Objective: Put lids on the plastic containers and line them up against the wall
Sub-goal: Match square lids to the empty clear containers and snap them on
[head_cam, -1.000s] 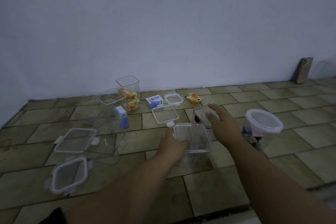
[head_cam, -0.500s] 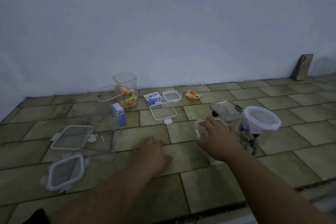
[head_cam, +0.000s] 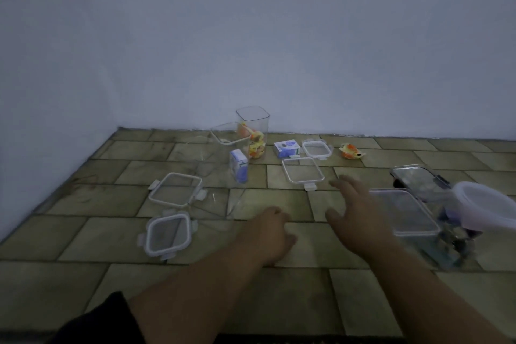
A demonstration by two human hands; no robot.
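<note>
My right hand (head_cam: 354,215) hovers with fingers spread, holding nothing, just left of a clear rectangular container (head_cam: 405,213) that has a lid on it. My left hand (head_cam: 270,232) rests on the tiles with its fingers curled and empty. Behind that container stands a dark-lidded container (head_cam: 418,179), and a round tub with a white lid (head_cam: 485,207) is at the right edge. Two tall open containers stand near the wall: one with colourful contents (head_cam: 252,131), one with a blue carton inside (head_cam: 229,153). Loose lids lie at the left (head_cam: 176,189), front left (head_cam: 167,234), centre (head_cam: 303,173) and back (head_cam: 317,148).
A small blue-and-white box (head_cam: 287,148) and an orange toy (head_cam: 350,151) lie near the wall (head_cam: 307,64). The left wall meets the tiled floor (head_cam: 69,232) at the corner. My dark sleeve shows at the bottom left.
My right hand has come off the clear container and spread open to its left. My left hand has curled its fingers. The view has swung to the left.
</note>
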